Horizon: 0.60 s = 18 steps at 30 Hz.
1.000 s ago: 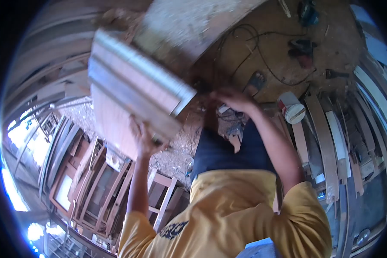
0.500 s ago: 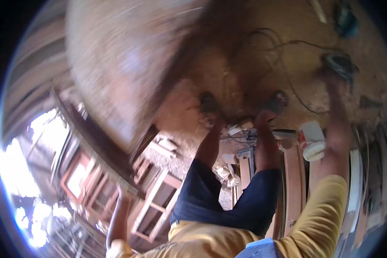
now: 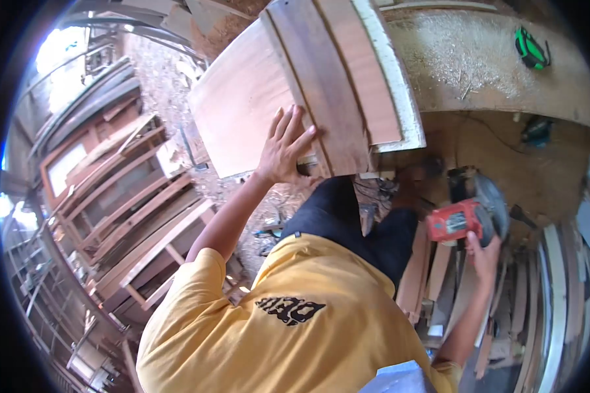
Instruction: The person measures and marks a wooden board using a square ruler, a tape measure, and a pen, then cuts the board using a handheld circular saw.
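Observation:
My left hand (image 3: 284,149) lies with fingers spread on a pale plywood sheet (image 3: 242,105), its fingertips touching the edge of a long brown wooden board (image 3: 324,78) that rests along the sheet. In my right hand (image 3: 484,254) is a red circular saw (image 3: 453,221), held by its handle with the fingers wrapped round it. The saw's round metal guard (image 3: 493,200) faces away from my body. The saw hangs to the right of the boards, apart from them. A white-edged strip (image 3: 400,98) shows at the sheet's right side.
A dusty workbench top (image 3: 459,65) spans the upper right, with a green tape measure (image 3: 531,49) on it. A dark teal power tool (image 3: 537,131) and its cord are beyond the saw. Wooden frames (image 3: 131,190) are stacked at left; long planks (image 3: 554,308) stand at lower right.
My view has moved from the floor to the boards. My right hand has come up from floor level with the circular saw. My left hand now rests on the plywood.

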Each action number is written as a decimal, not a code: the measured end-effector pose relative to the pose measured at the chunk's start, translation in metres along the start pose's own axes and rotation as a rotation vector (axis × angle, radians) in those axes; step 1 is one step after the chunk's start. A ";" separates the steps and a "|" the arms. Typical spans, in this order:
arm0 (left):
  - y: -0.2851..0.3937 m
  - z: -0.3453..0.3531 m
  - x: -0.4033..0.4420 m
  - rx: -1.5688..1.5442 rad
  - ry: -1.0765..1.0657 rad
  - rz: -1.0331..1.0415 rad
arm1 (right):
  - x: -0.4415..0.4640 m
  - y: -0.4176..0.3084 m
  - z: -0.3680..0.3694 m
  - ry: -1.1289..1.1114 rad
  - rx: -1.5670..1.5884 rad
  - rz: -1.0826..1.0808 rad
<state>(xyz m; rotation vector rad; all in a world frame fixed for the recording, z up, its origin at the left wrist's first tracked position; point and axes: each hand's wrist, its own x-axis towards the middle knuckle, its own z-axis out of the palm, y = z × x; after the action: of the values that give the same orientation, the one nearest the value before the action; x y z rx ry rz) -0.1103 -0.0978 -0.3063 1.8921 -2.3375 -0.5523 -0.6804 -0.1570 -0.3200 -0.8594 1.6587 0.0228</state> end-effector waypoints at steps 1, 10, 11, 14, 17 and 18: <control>-0.001 -0.007 0.003 -0.005 -0.010 -0.004 | -0.029 -0.019 0.021 0.053 0.103 -0.049; 0.002 -0.021 0.006 -0.093 0.028 -0.007 | -0.216 -0.092 0.142 0.249 0.327 -0.210; 0.002 -0.020 0.006 -0.108 0.029 0.005 | -0.224 -0.091 0.150 0.267 0.323 -0.205; 0.002 -0.019 0.005 -0.071 -0.009 0.003 | -0.239 -0.096 0.174 0.438 0.032 -0.339; 0.001 -0.017 0.005 -0.079 0.027 -0.001 | -0.247 -0.112 0.191 0.476 -0.056 -0.396; 0.001 -0.016 0.005 -0.082 0.026 -0.004 | -0.248 -0.115 0.194 0.474 -0.061 -0.395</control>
<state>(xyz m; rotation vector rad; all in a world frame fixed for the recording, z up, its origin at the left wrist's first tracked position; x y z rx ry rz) -0.1072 -0.1064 -0.2917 1.8578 -2.2592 -0.6103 -0.4507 -0.0241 -0.1153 -1.2983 1.8966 -0.4351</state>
